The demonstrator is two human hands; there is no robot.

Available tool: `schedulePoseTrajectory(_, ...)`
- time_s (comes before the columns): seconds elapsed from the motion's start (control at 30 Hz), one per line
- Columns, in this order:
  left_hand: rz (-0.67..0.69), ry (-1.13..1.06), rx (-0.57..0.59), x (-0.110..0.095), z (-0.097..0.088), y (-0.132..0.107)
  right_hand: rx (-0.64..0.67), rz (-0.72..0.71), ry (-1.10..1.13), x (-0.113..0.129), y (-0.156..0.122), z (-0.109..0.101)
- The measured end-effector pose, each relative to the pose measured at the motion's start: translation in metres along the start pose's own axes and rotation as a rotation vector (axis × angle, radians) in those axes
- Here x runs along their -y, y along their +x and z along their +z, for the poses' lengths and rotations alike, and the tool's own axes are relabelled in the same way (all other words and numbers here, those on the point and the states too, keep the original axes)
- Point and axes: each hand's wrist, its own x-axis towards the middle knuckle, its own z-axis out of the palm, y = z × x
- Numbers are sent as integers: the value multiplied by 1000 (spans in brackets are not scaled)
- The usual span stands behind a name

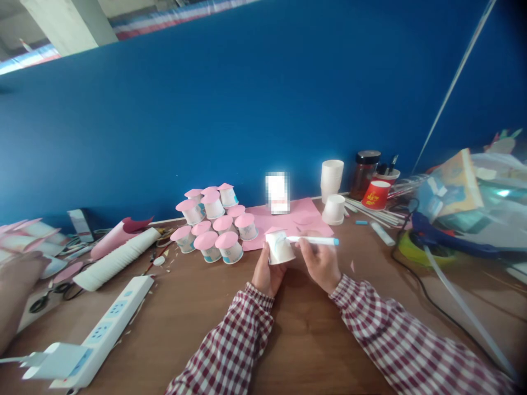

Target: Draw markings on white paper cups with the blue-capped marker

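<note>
My left hand (267, 272) is closed around an upside-down white paper cup (280, 248) topped with a small pink paper cone. Between the fingers of my right hand (319, 260) is a white marker (317, 240) with a light blue end. Its tip is at the cup's side, where a faint blue line shows. Beyond them a pink paper sheet (267, 222) lies on the table. To the left stand several cups with pink cone tops (229, 247), some with blue markings. A plain upturned cup (334, 210) sits to the right.
A stack of white cups (331, 178), a dark-lidded jar (365, 171) and a red cup (376, 195) stand at the back right. A glue gun (448, 236) and its cord lie right. At left are a power strip (107, 329), a long cup stack (119, 258) and another person's hand (27, 274).
</note>
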Motion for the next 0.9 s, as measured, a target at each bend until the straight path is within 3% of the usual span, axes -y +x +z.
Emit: schedulePoseTrajectory(0.9, 30, -11, -47, 1, -2, 2, 11, -9, 31, 3, 1, 0)
